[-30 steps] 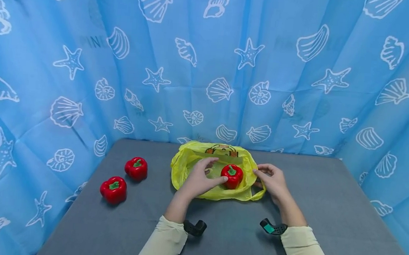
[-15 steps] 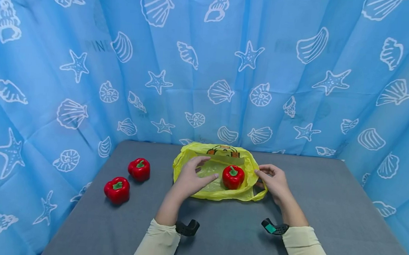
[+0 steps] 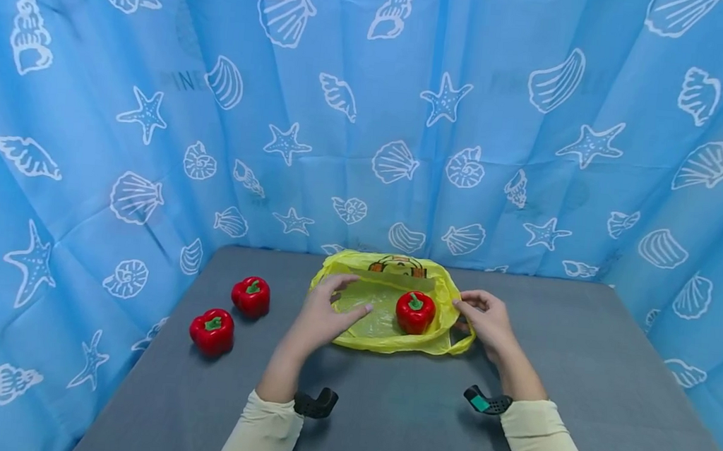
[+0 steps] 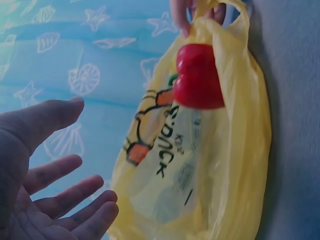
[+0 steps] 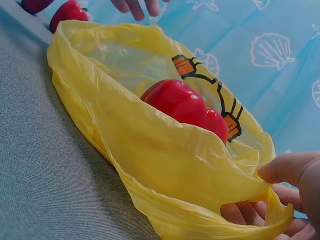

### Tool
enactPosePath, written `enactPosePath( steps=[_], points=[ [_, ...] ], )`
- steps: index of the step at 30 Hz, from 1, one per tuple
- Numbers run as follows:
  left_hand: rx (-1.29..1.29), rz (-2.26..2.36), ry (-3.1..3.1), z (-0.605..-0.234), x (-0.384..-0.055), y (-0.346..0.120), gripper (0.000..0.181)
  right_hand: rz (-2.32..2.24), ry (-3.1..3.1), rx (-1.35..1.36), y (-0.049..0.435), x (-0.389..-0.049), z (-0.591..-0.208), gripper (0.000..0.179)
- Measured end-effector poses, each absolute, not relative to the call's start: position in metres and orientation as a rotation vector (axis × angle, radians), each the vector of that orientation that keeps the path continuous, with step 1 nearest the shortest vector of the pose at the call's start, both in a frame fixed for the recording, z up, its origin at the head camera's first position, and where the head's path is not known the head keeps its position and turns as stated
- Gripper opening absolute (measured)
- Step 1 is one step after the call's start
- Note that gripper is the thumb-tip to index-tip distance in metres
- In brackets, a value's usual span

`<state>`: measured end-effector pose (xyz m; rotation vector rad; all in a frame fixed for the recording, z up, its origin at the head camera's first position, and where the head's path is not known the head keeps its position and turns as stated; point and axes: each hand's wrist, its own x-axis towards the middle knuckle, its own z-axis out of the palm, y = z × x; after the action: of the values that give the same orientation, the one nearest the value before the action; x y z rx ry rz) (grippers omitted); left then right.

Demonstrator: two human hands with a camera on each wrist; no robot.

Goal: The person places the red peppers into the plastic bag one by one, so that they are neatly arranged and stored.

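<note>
A yellow plastic bag (image 3: 384, 342) lies with its mouth spread on the table, and a red bell pepper (image 3: 415, 313) with a green stem rests inside its right part. My left hand (image 3: 321, 314) hovers over the bag's left side, fingers spread and holding nothing; the left wrist view shows the palm facing the bag. At the bag's right end my right hand (image 3: 486, 325) pinches the rim by the handle loop (image 5: 277, 215) between thumb and fingers. Two more red bell peppers, a nearer one (image 3: 212, 332) and a farther one (image 3: 250, 296), sit on the table to the left.
The grey table (image 3: 396, 426) reaches back to a blue curtain (image 3: 358, 112) printed with white shells and starfish. Curtain also hangs along both sides. A black band (image 3: 317, 402) is on the left wrist, another band (image 3: 486, 401) on the right.
My left hand has drawn back leftward, away from the pepper in the bag, which stays put. My right hand keeps its grip on the bag's rim. The head view has shifted slightly.
</note>
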<state>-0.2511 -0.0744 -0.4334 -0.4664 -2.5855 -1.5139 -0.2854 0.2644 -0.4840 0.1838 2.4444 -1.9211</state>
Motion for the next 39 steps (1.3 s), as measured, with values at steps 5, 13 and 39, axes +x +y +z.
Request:
enactPosePath(
  steps=[5,13,39],
  points=[
    [-0.401,-1.477,-2.586,-0.429,-0.248,-0.091,0.059,-1.912,2.444,0.179,0.265,-0.286,-0.484,0.044],
    [-0.314,-1.215,-2.649,-0.423,-0.242,-0.128,0.064,-1.891,2.463,0.196,0.264,-0.284,-0.482,0.044],
    [0.188,-1.411,-2.644,-0.437,-0.208,-0.297,0.104,-1.884,2.466,0.181,0.264,-0.288,-0.486,0.044]
  ],
)
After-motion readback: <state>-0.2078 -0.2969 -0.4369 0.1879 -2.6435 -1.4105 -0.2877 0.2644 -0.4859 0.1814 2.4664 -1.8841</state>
